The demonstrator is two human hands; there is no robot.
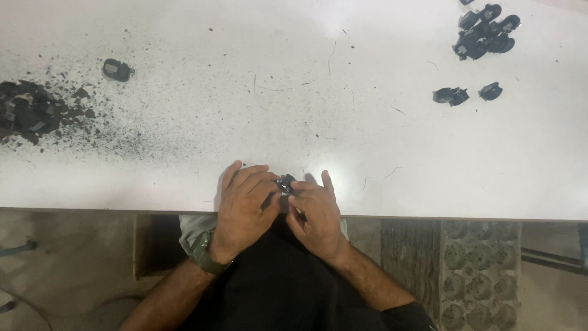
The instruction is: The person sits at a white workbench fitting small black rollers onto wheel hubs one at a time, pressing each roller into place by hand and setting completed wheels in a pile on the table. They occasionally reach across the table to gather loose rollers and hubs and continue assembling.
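Both of my hands meet at the near edge of a white table. Between their fingertips sits a small black part with a shiny bit of metal on it. My left hand wears a green watch strap at the wrist and curls its fingers over the part from the left. My right hand pinches the same part from the right, with the index finger stretched out flat on the table.
A heap of black scraps and dust lies at the far left, with one black part beside it. Several black parts are piled at the top right, two more just below them. Floor shows below the table edge.
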